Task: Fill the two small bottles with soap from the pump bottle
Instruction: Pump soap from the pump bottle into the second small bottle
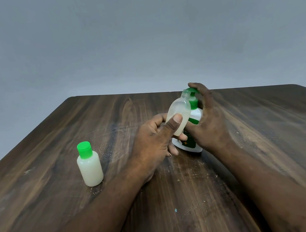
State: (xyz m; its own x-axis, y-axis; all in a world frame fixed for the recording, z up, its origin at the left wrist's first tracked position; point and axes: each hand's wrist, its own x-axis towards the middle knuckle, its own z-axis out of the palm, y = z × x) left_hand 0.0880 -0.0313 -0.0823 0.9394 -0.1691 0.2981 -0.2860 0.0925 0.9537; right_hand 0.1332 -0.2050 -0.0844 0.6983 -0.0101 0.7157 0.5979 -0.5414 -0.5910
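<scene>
Pump bottle (193, 129) stands mid-table (61, 197). R hand (207, 120) wraps it, fingers over the green pump head. L hand (157, 140) grips open small bottle (179, 116), tilted, mouth at the spout. Capped small bottle (89, 164) stands well left of pump bottle, full.

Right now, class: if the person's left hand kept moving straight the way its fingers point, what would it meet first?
The left hand points up and right, holding the uncapped small bottle tilted. It would probably first bring that bottle's mouth against the pump bottle's green pump head, under the right hand. Depth is unclear.
</scene>
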